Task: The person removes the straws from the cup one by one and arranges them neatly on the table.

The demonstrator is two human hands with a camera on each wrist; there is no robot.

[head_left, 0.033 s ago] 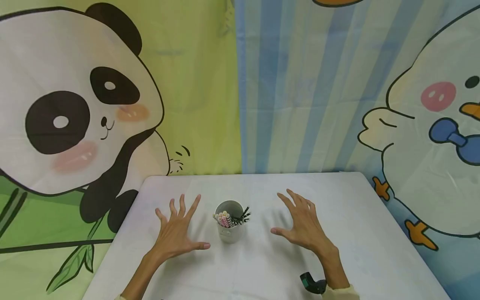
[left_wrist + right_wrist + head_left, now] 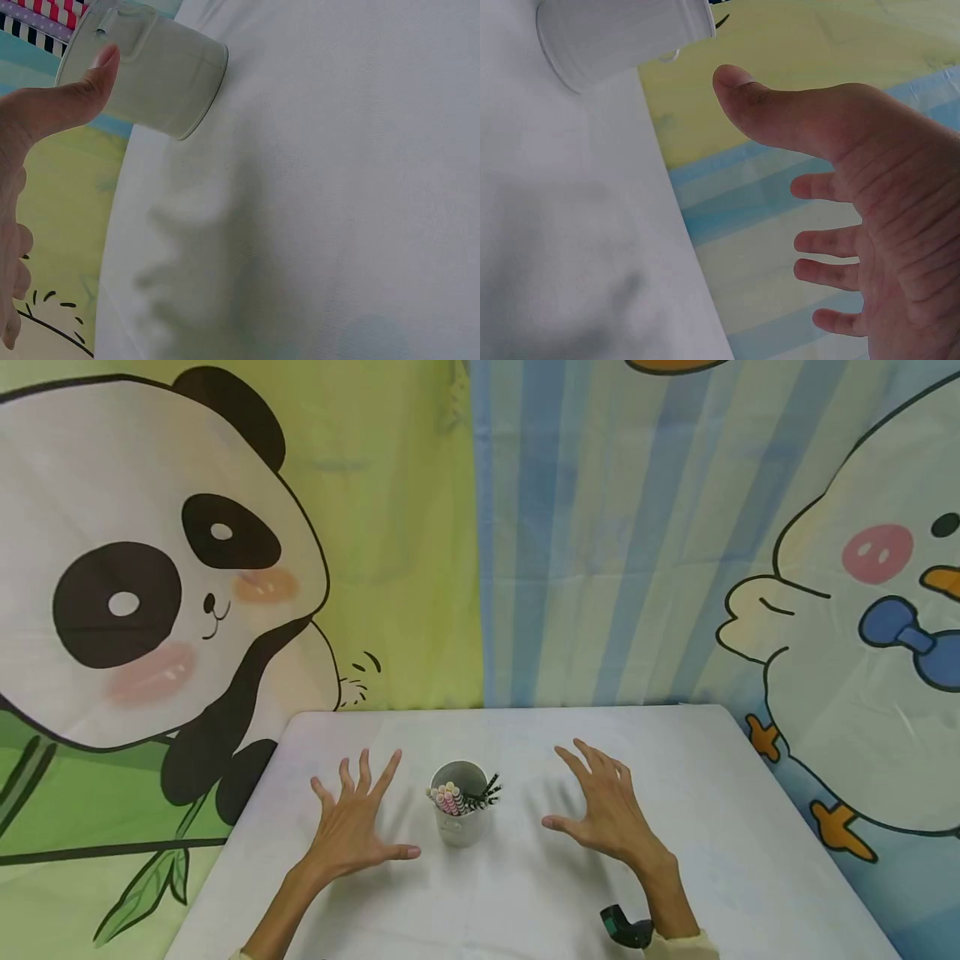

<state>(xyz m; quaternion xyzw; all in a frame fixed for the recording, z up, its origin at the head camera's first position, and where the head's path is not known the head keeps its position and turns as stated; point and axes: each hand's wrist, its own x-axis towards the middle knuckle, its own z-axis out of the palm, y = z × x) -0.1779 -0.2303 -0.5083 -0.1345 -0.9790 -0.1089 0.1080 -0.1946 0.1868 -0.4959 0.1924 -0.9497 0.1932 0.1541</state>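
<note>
The straws (image 2: pixel 34 19) show red-and-white stripes, black-and-white stripes and white-dotted purple, the bucket (image 2: pixel 459 833) is pale grey, the desk (image 2: pixel 517 914) white.

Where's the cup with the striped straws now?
In the head view, the cup stands on the table between the left-hand fingers and right-hand fingers, nearer the left.

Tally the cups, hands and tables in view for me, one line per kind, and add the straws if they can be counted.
Cup: 1
Hands: 2, left hand and right hand
Table: 1
Total: 4
Straws: bunched in the cup, too overlapped to count, so left out of the total.
</note>
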